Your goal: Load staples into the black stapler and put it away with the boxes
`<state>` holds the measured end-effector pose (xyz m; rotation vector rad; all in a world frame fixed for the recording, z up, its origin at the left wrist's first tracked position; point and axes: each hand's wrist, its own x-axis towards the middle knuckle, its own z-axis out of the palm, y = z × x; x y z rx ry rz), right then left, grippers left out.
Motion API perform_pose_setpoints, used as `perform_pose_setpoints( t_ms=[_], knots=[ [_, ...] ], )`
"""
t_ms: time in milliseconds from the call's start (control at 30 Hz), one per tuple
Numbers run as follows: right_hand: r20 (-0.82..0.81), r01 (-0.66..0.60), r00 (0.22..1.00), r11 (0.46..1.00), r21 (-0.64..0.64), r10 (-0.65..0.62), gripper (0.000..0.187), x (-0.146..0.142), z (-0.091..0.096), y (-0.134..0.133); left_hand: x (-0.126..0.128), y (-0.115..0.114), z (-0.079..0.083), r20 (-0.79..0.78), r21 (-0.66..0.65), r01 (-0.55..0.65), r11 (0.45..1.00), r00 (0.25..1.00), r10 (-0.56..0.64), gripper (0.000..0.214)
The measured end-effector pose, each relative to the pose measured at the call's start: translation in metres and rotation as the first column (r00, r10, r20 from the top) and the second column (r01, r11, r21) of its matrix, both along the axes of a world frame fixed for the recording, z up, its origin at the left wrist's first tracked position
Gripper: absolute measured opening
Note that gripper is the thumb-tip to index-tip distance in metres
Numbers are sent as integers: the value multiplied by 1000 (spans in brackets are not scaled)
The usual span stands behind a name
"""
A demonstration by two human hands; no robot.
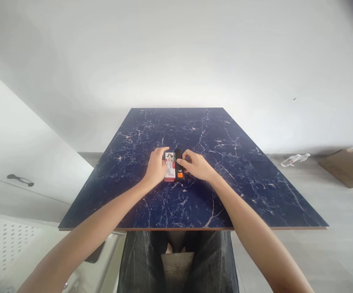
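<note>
A small white and red box (170, 167) lies at the middle of a dark blue marbled table (240, 175). Right beside it lies a black stapler-like device (179, 165) with an orange end facing me. My left hand (156, 167) curls around the left side of the box, fingers over its far edge. My right hand (197, 165) grips the black device from the right, thumb across its top and fingers closed behind it. The two objects touch side by side.
A white cabinet with a dark handle (20, 179) stands to the left. On the grey floor at the right lie a plastic bottle (294, 159) and a flat cardboard piece (345, 167). A white perforated surface (5, 244) sits at lower left. My lap is under the table edge.
</note>
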<state>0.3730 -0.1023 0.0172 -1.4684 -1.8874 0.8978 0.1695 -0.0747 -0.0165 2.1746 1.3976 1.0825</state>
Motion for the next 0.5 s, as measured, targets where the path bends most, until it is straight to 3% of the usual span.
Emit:
perform_pose_setpoints(
  t_ms=[167, 300, 400, 500],
  knots=[
    [11, -1, 1000, 1000, 15, 1, 26, 2, 0, 1, -16, 4, 8, 84, -176, 3, 984, 996, 12, 54],
    [16, 4, 1000, 1000, 2, -5, 27, 3, -2, 3, -49, 2, 30, -1, -247, 298, 922, 951, -308, 52],
    [14, 1, 1000, 1000, -4, 0, 27, 3, -5, 4, -63, -1, 39, -166, -329, 426, 843, 853, -495, 94],
    [-7, -9, 1000, 999, -39, 9, 28, 4, -6, 5, -62, 2, 35, -269, -376, 418, 827, 805, -529, 122]
  ],
)
